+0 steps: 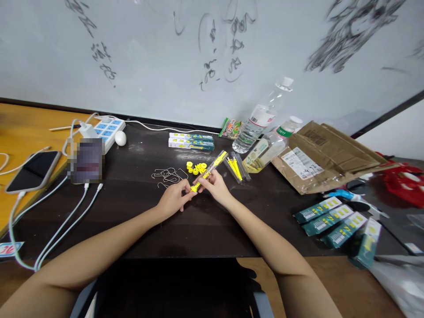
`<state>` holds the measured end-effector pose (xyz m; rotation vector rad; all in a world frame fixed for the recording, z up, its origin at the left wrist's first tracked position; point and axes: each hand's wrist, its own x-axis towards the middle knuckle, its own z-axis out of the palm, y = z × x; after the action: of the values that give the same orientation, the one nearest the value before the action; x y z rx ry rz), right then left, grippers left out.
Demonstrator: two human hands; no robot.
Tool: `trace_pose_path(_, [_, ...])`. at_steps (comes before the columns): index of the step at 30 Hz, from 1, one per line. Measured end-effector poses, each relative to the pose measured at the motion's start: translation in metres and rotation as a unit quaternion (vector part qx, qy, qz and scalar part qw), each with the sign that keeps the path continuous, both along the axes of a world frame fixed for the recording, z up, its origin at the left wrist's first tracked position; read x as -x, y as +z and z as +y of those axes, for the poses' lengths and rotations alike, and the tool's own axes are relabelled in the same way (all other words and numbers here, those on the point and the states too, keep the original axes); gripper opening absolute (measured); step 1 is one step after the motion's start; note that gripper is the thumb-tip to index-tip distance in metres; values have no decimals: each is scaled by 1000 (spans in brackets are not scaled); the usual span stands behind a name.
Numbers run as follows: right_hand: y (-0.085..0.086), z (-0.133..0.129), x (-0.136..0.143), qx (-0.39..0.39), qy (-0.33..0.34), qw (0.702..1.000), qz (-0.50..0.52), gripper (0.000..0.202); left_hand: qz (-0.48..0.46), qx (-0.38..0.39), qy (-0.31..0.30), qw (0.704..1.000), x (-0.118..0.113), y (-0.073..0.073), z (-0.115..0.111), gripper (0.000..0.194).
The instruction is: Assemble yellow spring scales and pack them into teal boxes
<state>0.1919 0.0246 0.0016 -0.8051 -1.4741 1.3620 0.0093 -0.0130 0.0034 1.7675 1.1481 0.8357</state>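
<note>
My right hand point(215, 185) is closed around a clear tube point(212, 167) with yellow markings, held at a slant with its upper end to the right. At its lower end is a yellow cap point(194, 188), pinched between the thumb and fingers of my left hand point(175, 195). Just beyond my hands lies a small pile of yellow caps point(199, 168). Bent metal wire hooks point(168, 175) lie loosely to the left of them. On the right, yellow sticks point(234, 169) rest beside clear sleeves point(241, 166).
Printed boxes point(191, 141) lie at the back, and several green boxes point(334, 223) at the right. Two bottles point(255, 128) point(273, 145) stand near a brown parcel point(324, 154). At the left are a power strip point(111, 128), cables and a phone point(33, 172).
</note>
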Motion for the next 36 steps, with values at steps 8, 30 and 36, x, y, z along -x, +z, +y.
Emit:
trace_pose_path(8, [1, -1, 1, -4, 14, 1000, -10, 33, -2, 6, 7, 1000, 1, -3, 1, 30])
trace_pose_path(30, [9, 0, -5, 5, 26, 1000, 8, 28, -66, 78, -33, 994, 0, -7, 10, 28])
trace_pose_path(36, [10, 2, -7, 11, 1, 1000, 11, 30, -104, 90, -56, 989, -1, -9, 10, 33])
